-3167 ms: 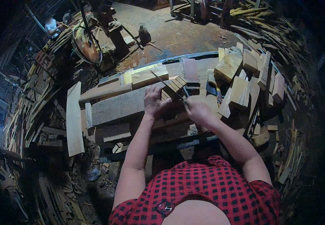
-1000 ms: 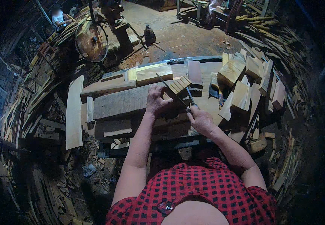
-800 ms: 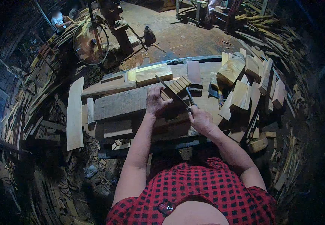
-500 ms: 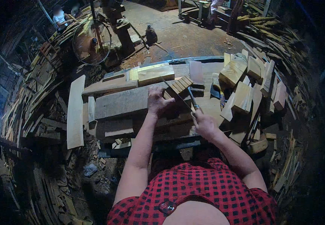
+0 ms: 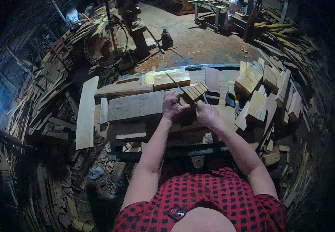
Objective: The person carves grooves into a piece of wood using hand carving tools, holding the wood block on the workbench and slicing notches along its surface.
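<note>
The left hand (image 5: 172,105) grasped the near left end of a slotted wood block (image 5: 197,91), its fingers and thumb on either side of it. The right hand (image 5: 207,114) was clenched around the handle of a thin saw (image 5: 176,83), whose blade slanted across the block to the far left, just beside the left fingers. The block lay near the middle of the bench, right of a long grey-brown beam (image 5: 136,106). Beyond the saw lay a pale block (image 5: 171,79), and a reddish block (image 5: 211,80) was on the far side, right of it. To the right, a tool with an orange handle (image 5: 237,107) lay beside piled wood pieces (image 5: 257,106). Far left stood a round fan (image 5: 105,44), with a seated person (image 5: 73,19) beyond it.
</note>
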A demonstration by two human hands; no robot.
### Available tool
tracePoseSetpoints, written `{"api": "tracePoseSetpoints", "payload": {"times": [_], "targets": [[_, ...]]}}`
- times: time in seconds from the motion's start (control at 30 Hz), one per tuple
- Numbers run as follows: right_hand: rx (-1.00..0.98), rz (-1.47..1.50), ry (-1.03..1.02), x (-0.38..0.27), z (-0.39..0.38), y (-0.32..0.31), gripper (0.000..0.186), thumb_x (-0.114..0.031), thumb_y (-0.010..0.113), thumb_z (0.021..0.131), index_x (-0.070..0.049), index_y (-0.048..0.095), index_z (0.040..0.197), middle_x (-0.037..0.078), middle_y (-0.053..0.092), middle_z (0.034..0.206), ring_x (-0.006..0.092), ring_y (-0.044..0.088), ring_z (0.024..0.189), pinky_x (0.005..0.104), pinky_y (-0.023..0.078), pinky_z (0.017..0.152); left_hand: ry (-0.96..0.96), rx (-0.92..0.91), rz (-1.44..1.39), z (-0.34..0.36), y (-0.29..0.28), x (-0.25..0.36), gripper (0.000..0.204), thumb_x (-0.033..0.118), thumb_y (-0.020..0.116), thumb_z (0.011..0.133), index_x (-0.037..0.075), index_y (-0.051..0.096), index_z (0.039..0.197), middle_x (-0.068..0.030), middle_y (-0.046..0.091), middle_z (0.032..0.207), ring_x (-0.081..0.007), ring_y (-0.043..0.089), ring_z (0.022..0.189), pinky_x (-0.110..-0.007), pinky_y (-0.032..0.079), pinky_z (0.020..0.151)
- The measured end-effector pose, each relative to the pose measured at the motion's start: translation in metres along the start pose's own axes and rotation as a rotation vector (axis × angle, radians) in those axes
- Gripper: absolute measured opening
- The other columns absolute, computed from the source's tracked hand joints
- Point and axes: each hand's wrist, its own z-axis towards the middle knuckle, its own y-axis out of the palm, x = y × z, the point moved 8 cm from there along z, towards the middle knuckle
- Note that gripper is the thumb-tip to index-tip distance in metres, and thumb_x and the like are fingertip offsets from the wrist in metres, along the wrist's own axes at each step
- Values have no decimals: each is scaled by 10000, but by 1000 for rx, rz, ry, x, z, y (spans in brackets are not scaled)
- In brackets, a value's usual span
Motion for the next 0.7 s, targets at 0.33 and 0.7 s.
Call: {"api": "tracePoseSetpoints", "payload": {"times": [0.33, 0.7], "targets": [[33, 24, -41, 41, -126, -19, 188, -225, 509, 872, -65, 499, 971, 229, 595, 701, 432, 595, 691, 529, 459, 607, -23, -36, 36, 1, -4, -4, 520, 461, 755, 538, 49, 560, 788, -125, 520, 849, -325, 497, 915, -433, 406, 859], [58, -27, -49, -5, 5, 0, 193, -209, 507, 854, -95, 492, 1009, 225, 623, 843, 425, 605, 803, 508, 477, 688, -13, -27, 25, 4, 1, 3, 523, 447, 749, 532, 46, 544, 797, -134, 527, 889, -337, 482, 936, -435, 417, 857]]}}
